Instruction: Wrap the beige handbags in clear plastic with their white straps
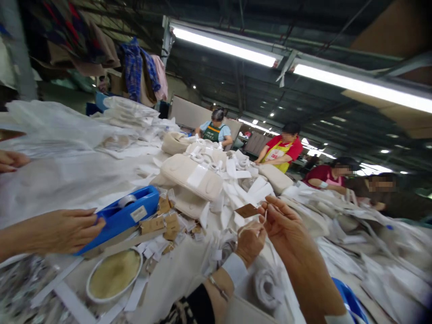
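Observation:
My left hand [250, 244], with a white band and a bracelet at the wrist, pinches a thin light-coloured string. Close against it, my right hand [281, 219] is closed on the same string between thumb and fingers. A brown hang tag [247, 210] sticks out to the left of my right fingertips; how it joins the string is hidden. Below my hands a pale bag [249, 310] lies with rolled white wrapping [268, 285] on it. Farther back, cream bags [192, 175] are heaped with white paper strips around them.
A co-worker's hand [64, 229] touches a blue tape dispenser [124, 216] at left; another hand [11, 161] shows beyond. Several brown tags [153, 225] lie beside it. Nearby is a white-rimmed tub [139, 270]. Several people stand across the table under long lamps [226, 47].

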Motion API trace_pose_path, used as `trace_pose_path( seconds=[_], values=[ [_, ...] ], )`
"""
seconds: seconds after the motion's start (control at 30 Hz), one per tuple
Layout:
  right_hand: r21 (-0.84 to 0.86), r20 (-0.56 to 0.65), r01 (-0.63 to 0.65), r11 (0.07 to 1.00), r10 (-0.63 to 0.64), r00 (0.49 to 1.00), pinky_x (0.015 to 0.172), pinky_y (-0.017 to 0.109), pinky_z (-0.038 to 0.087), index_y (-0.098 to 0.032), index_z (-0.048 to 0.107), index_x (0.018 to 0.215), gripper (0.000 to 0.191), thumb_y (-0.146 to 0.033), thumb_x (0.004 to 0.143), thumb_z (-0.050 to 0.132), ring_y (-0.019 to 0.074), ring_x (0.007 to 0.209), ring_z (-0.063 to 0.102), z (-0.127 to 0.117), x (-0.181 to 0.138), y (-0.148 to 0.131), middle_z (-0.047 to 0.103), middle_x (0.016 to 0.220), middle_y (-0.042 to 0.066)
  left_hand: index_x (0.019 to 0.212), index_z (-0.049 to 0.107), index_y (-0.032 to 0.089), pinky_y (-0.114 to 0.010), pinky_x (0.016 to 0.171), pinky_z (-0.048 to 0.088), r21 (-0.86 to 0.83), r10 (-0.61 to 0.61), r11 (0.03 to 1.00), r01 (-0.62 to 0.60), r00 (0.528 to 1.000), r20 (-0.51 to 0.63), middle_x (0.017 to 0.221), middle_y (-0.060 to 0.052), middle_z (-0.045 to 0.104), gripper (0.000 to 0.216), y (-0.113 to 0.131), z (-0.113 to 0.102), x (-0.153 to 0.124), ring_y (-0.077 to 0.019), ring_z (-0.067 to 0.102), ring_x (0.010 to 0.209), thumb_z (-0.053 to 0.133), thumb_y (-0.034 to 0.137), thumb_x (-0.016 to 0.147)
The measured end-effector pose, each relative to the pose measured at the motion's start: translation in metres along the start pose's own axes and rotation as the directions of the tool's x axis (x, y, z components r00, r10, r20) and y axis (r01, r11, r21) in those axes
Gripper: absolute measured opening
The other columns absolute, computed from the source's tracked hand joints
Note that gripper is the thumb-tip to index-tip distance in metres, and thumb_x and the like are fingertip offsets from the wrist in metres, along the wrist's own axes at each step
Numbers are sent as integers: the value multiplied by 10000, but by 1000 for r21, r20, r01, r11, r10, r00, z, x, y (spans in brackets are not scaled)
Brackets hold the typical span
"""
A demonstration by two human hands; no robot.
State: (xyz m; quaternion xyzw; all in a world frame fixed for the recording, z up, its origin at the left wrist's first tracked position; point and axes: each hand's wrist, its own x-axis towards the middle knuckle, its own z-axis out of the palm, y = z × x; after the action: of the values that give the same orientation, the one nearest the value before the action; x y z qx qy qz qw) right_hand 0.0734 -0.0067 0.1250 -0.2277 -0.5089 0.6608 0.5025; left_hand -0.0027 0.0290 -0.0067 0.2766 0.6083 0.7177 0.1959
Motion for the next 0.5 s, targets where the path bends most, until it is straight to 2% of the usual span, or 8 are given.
trace_pose_path(
  seconds=[0.03,0.07,0.1,0.17,0.3,0.4,0.5],
  values=[
    [-26,-41,58,998,-59,997,668,211,578,-196,701,952,275,-198,697,803,142,790,684,-10,-6,-13,697,865,30,768,632,126,-267,651,531,-48,25,999,-19,991,131,675,-1,629,463,1,13,-5,-82,569,568,351,398,1016],
    [-56,-76,110,992,-114,991,704,229,587,-193,712,975,282,-193,705,792,158,841,688,-18,-12,-24,702,912,46,758,634,148,-228,567,503,-101,58,994,-33,964,258,672,15,622,325,2,22,-8,-95,573,557,537,401,938],
    [-87,-110,154,984,-163,980,736,249,592,-193,718,993,292,-194,708,784,176,890,687,-25,-19,-33,702,964,59,753,631,156,-222,533,479,-153,93,987,-40,929,359,669,17,622,280,2,26,-10,-103,577,559,611,400,888],
    [-136,-160,192,972,-213,964,756,285,599,-194,721,1017,319,-214,703,776,214,970,675,-36,-30,-43,687,1058,79,771,626,146,-229,575,464,-237,150,971,-43,876,458,696,-7,627,346,2,29,-9,-114,579,606,510,432,928],
    [-139,-228,148,979,-177,957,769,344,612,-187,697,1065,375,-262,700,744,261,1063,642,-51,-36,-28,604,1241,94,869,596,171,-245,683,458,-369,229,929,-33,834,503,814,-30,611,428,7,24,-5,-133,561,729,344,503,967],
    [-62,-302,123,990,-136,944,848,371,596,-176,674,1069,400,-234,675,713,265,1112,617,-66,-27,-5,552,1305,91,928,603,163,-260,722,449,-504,311,863,26,760,571,842,-36,593,410,15,22,-11,-140,545,763,389,512,961],
    [0,-355,121,993,-113,928,874,359,577,-167,656,1060,436,-175,625,684,263,1124,611,-80,-17,13,584,1262,98,995,593,164,-253,738,437,-534,362,841,83,648,671,827,-21,580,313,21,23,-19,-132,533,762,527,461,921]
  ],
)
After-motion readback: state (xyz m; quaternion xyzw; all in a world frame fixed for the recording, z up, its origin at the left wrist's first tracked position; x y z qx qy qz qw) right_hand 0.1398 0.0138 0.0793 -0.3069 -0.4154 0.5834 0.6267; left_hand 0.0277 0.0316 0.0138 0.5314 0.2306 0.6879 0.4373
